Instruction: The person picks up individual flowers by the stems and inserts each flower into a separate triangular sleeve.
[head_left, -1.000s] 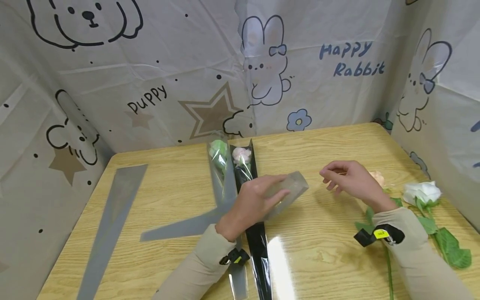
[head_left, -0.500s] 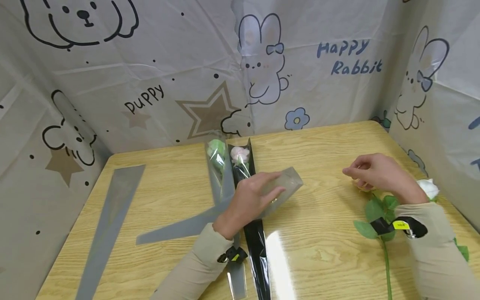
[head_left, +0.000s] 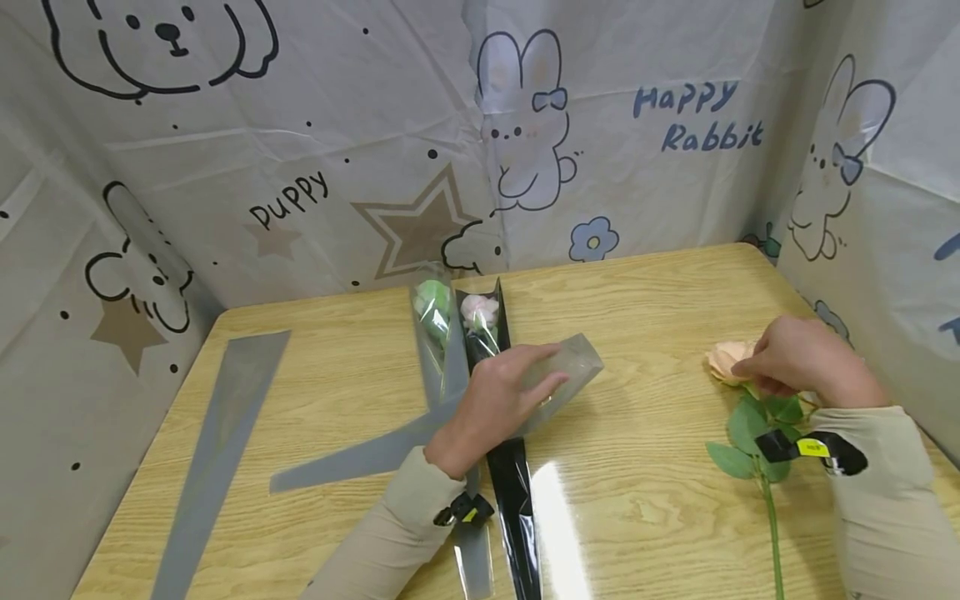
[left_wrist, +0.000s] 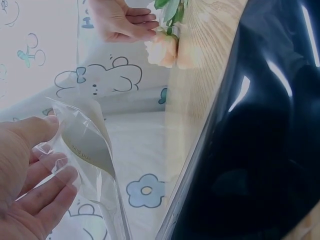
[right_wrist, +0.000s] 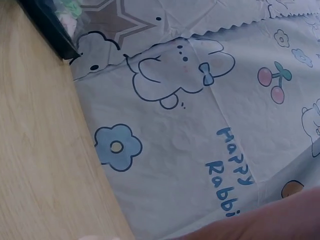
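My left hand (head_left: pixel 495 404) holds the mouth of a grey, clear-edged flower sleeve (head_left: pixel 581 367); in the left wrist view its thumb and fingers are on the clear film (left_wrist: pixel 92 150). At the right, my right hand (head_left: pixel 813 360) is beside a peach rose (head_left: pixel 724 363), its fingertips against the bloom's right side. The left wrist view shows these fingers loosely bent next to the rose (left_wrist: pixel 164 50). The rose lies on the table, its green leaves and stem pointing towards me. Only a skin edge of the right hand (right_wrist: pixel 270 217) shows in the right wrist view.
A wrapped green flower (head_left: pixel 433 304) and a wrapped pink flower (head_left: pixel 480 312) in a black sleeve (head_left: pixel 513 500) lie mid-table. Another grey sleeve (head_left: pixel 221 450) lies at the left. A patterned cloth (head_left: pixel 337 108) stands behind the table (head_left: pixel 630 517).
My right hand has moved right, from above the table to the peach rose, which now shows beside its fingers; the white rose has become hidden. My left hand and its sleeve have hardly moved.
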